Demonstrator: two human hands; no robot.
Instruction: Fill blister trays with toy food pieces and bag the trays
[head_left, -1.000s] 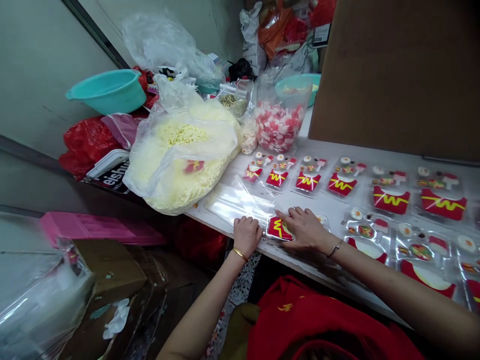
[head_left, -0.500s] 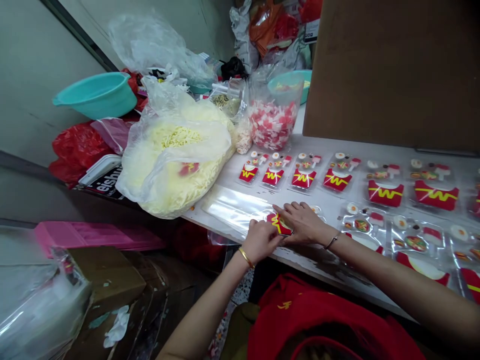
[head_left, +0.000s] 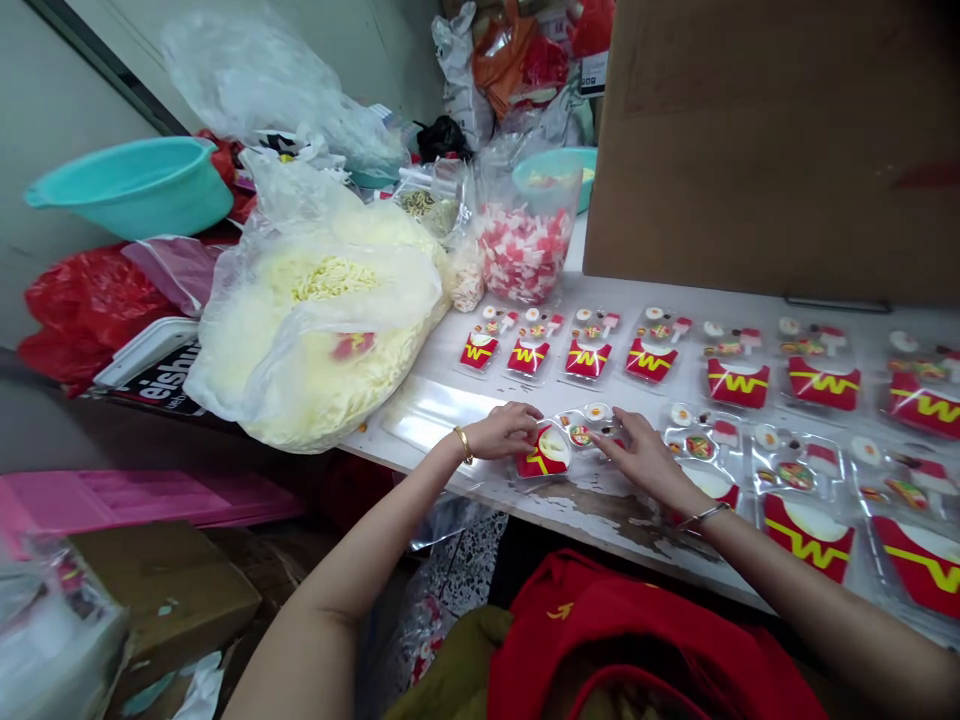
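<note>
Near the table's front edge lies a small clear plastic pack [head_left: 553,452] with a red fries-box piece bearing a yellow zigzag; miniature egg and pizza pieces show in its right part. My left hand [head_left: 504,430], fingers curled together, grips the pack's left end beside the fries box. At the other end my right hand [head_left: 643,458] holds the pack's edge, thumb over the small pieces and index finger at the far corner. Under and left of my left hand lies a stack of flat clear plastic sleeves [head_left: 431,412].
Similar packs [head_left: 589,358] stand in rows behind and right. A large bag of pale yellow pieces [head_left: 330,340] occupies the left, with a bag of red-and-white pieces [head_left: 525,250] behind. A turquoise basin [head_left: 142,190] sits far left; a cardboard box [head_left: 772,150] rises at the back right.
My hands have moved apart to the pack's two ends, uncovering the fries box and small pieces. The pack now lies turned, its small pieces to the right. The view has shifted slightly right.
</note>
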